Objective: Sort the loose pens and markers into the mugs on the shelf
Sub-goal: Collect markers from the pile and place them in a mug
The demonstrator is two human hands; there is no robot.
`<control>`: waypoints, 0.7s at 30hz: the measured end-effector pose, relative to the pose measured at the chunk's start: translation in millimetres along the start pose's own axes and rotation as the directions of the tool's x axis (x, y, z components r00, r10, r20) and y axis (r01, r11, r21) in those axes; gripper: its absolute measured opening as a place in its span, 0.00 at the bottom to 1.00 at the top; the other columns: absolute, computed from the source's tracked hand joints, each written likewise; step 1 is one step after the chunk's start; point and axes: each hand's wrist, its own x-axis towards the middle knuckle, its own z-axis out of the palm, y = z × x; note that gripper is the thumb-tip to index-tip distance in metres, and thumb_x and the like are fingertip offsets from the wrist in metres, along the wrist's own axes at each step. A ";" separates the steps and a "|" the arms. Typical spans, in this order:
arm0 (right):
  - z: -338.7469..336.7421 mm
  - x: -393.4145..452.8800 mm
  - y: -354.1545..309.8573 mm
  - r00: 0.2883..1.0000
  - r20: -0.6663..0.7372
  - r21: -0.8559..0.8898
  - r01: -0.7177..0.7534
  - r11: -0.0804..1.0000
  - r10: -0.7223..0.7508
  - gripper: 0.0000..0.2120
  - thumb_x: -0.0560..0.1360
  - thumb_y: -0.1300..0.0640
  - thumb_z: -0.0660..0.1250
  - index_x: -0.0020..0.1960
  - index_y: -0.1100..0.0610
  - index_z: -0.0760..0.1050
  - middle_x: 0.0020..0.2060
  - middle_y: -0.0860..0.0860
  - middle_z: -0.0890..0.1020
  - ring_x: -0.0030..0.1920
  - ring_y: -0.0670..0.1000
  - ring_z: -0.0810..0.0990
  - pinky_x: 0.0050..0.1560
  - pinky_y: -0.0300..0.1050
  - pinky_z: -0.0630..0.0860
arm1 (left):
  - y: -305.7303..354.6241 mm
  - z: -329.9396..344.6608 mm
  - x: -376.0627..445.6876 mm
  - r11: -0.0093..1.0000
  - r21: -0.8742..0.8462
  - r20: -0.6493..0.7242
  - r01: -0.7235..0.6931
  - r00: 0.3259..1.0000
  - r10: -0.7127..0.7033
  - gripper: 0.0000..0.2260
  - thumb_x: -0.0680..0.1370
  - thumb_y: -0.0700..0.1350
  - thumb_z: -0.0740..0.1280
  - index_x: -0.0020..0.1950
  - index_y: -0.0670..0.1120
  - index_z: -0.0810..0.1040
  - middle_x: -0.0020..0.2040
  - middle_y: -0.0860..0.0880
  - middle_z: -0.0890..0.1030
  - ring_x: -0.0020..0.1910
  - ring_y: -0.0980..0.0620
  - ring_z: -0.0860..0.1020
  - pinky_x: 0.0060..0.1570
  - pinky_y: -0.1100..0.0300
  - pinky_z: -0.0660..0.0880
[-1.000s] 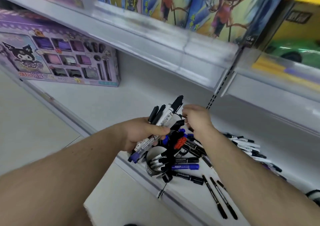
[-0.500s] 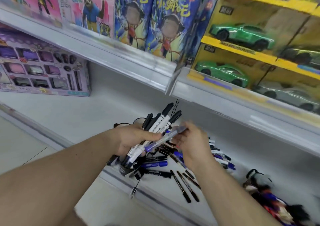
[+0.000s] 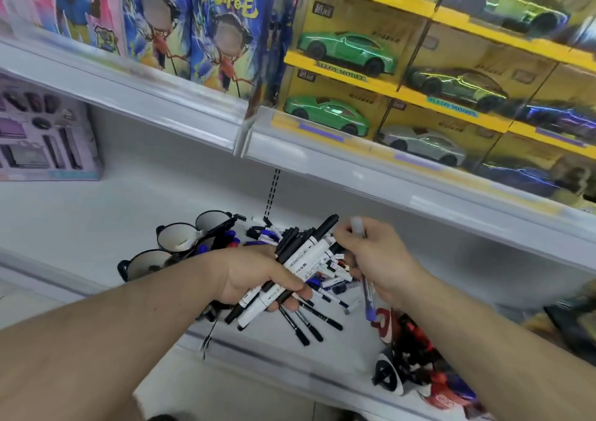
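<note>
Your left hand [image 3: 258, 275] grips a bundle of markers [image 3: 303, 259]; your right hand [image 3: 377, 259] pinches one blue pen [image 3: 367, 295], over the pile [image 3: 322, 295] near the shelf [image 3: 96, 214] front edge.

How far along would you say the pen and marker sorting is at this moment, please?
Early. The mugs at the back left show pale interiors and no pens standing in them. The left hand holds a bundle of markers, and the right hand pinches a blue pen. A loose pile remains on the shelf.
</note>
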 end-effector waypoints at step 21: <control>-11.4 -11.0 26.5 0.997 0.039 0.160 -0.071 0.984 0.066 0.06 0.79 0.59 0.67 0.44 0.59 0.78 0.30 0.50 0.81 0.26 0.46 0.71 0.26 0.40 0.65 | 1.6 42.0 12.5 0.989 -0.134 0.057 -0.062 0.996 0.070 0.04 0.80 0.37 0.64 0.51 0.42 0.78 0.40 0.48 0.83 0.34 0.50 0.80 0.37 0.53 0.80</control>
